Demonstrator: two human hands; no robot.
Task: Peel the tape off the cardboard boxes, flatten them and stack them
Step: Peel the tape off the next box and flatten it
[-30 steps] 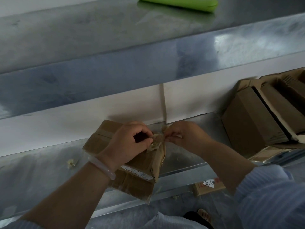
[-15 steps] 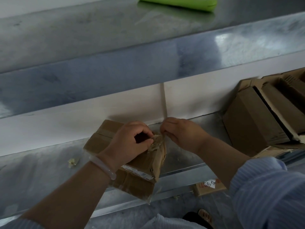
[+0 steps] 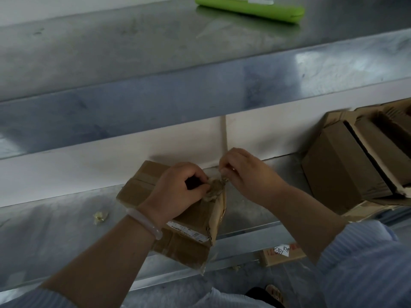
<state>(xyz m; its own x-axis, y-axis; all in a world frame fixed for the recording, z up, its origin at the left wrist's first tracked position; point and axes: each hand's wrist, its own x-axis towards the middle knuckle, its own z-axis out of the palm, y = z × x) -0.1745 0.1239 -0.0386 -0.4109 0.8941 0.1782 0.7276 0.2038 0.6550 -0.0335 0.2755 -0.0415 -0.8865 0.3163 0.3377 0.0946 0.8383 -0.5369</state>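
Bench (image 3: 55,241) carries everything. The pile of boxes (image 3: 342,174) at far right looks opened; can't tell if any are properly flattened. The cardboard box (image 3: 191,221) sits at the front edge with its near end overhanging, not flat and with tape on it. I'd say peeling is midway; flatten and stack are left. Long axis runs near-to-far, far end angled left. Left hand (image 3: 178,190) is curled on the box's right top corner. Right hand (image 3: 244,172) pinches the crumpled tape (image 3: 216,188) there.

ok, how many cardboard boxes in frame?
4 at least: box being peeled at centre, front box and rear box at the shelf's right, labelled box below the shelf. More may be hidden at right.
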